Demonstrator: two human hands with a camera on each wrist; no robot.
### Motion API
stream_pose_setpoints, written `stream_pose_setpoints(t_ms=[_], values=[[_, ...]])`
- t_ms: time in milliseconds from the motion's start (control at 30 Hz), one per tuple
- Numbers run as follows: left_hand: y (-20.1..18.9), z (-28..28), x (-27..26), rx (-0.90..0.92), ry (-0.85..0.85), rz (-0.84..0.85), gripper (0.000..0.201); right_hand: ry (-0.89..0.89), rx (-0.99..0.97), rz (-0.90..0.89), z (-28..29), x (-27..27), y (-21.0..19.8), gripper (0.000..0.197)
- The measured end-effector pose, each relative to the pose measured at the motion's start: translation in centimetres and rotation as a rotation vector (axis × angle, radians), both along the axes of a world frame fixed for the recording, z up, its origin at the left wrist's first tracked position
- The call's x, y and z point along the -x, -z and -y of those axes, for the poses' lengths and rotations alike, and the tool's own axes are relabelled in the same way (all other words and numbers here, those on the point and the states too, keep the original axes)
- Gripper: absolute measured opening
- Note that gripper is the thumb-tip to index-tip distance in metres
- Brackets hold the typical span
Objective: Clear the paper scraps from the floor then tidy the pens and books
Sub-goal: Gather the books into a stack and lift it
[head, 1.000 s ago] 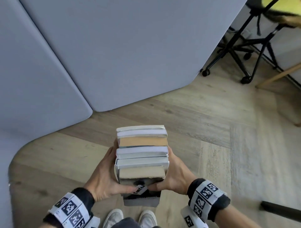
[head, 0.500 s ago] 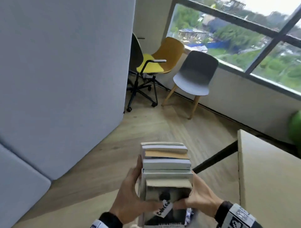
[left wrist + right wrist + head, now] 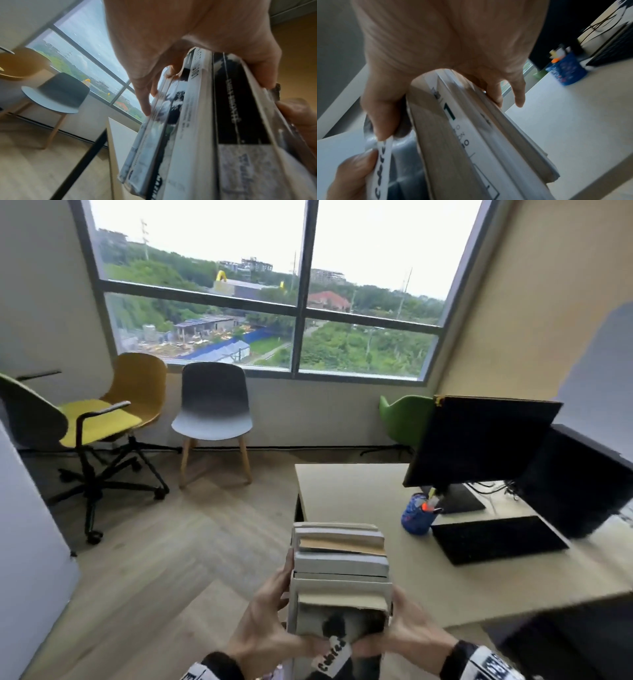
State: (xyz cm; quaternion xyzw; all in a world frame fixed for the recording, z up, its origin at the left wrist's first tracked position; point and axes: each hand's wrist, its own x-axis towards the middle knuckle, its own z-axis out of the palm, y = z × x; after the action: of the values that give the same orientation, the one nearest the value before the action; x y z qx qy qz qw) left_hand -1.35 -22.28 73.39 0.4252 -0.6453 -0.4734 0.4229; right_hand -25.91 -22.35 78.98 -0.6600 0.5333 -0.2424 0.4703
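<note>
Both hands clamp a stack of several books (image 3: 339, 570) from either side, page edges up. My left hand (image 3: 270, 621) grips the left side, fingers spread along the spines (image 3: 197, 121). On the opposite side my right hand (image 3: 411, 635) grips the stack (image 3: 471, 135), thumb on the near cover. A white lettered slip (image 3: 334, 657) sticks out between the two thumbs. The stack hangs over the near left corner of a light wooden desk (image 3: 462, 583). A blue pen cup (image 3: 417, 517) holding several pens stands on the desk beyond the books.
A black monitor (image 3: 479, 440) and keyboard (image 3: 496, 539) sit on the desk's right half. On the wooden floor by the window stand a grey chair (image 3: 212, 409) and a yellow office chair (image 3: 96, 419). A green chair (image 3: 404, 416) is behind the desk.
The view has swung up and to the right from the floor and grey partition to the window and desk. Both hands still hold the book stack, which is now over the desk corner.
</note>
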Motion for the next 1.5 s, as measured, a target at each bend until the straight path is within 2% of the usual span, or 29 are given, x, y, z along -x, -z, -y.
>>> stream_pose_setpoints(t_ms=[100, 167, 267, 333, 433, 500, 567, 667, 700, 733, 800, 833, 933, 1000, 1133, 1267, 1400, 1500], values=[[0.4, 2.0, 6.6, -0.046, 0.08, -0.005, 0.12, 0.098, -0.034, -0.033, 0.3, 6.4, 0.4, 0.086], [1.0, 3.3, 10.9, -0.088, 0.095, -0.012, 0.11, 0.166, -0.078, 0.014, 1.0, 10.4, 1.0, 0.081], [2.4, 5.0, 16.5, -0.211, 0.124, -0.06, 0.085, 0.261, -0.121, 0.095, 2.5, 15.4, 2.6, 0.08], [3.2, 5.6, 19.4, -0.309, 0.065, -0.128, 0.071, 0.294, -0.151, 0.152, 3.6, 17.5, 3.6, 0.075], [4.1, 6.2, 22.9, -0.43, -0.052, -0.247, 0.065, 0.302, -0.214, 0.239, 5.6, 19.6, 4.3, 0.063], [4.4, 7.0, 24.4, -0.481, -0.088, -0.254, 0.059, 0.268, -0.265, 0.254, 7.6, 20.4, 5.5, 0.06], [5.4, 8.5, 25.4, -0.529, -0.152, -0.183, 0.055, 0.248, -0.339, 0.235, 9.7, 20.6, 7.0, 0.064], [8.0, 10.7, 26.7, -0.548, -0.258, 0.031, 0.073, 0.221, -0.428, 0.134, 11.3, 20.6, 9.3, 0.074], [8.6, 11.1, 27.0, -0.567, -0.264, 0.071, 0.079, 0.215, -0.448, 0.087, 11.5, 20.8, 9.8, 0.079], [9.5, 11.6, 27.2, -0.583, -0.26, 0.081, 0.081, 0.205, -0.445, 0.037, 11.5, 21.0, 9.9, 0.076], [10.1, 11.6, 27.5, -0.654, -0.234, 0.04, 0.075, 0.188, -0.475, -0.032, 11.2, 21.7, 9.9, 0.059], [10.4, 11.4, 27.5, -0.705, -0.211, -0.011, 0.076, 0.187, -0.51, -0.039, 10.8, 22.2, 9.7, 0.058], [11.9, 10.7, 27.3, -0.806, -0.156, -0.11, 0.085, 0.172, -0.596, -0.019, 8.6, 22.6, 10.5, 0.07], [13.0, 11.0, 27.2, -0.798, -0.159, -0.087, 0.087, 0.201, -0.623, 0.022, 7.4, 21.9, 10.7, 0.077], [12.9, 11.9, 28.2, -0.785, -0.164, -0.09, 0.088, 0.283, -0.573, 0.162, 8.1, 21.6, 9.2, 0.059], [11.5, 12.6, 30.1, -0.785, -0.183, -0.099, 0.088, 0.324, -0.562, 0.194, 9.9, 23.2, 9.4, 0.055], [11.0, 14.0, 31.6, -0.814, -0.213, -0.071, 0.09, 0.329, -0.542, 0.147, 12.8, 25.6, 12.2, 0.07], [12.3, 15.5, 32.6, -0.805, -0.278, -0.073, 0.093, 0.29, -0.552, 0.12, 15.2, 28.1, 16.0, 0.074]])
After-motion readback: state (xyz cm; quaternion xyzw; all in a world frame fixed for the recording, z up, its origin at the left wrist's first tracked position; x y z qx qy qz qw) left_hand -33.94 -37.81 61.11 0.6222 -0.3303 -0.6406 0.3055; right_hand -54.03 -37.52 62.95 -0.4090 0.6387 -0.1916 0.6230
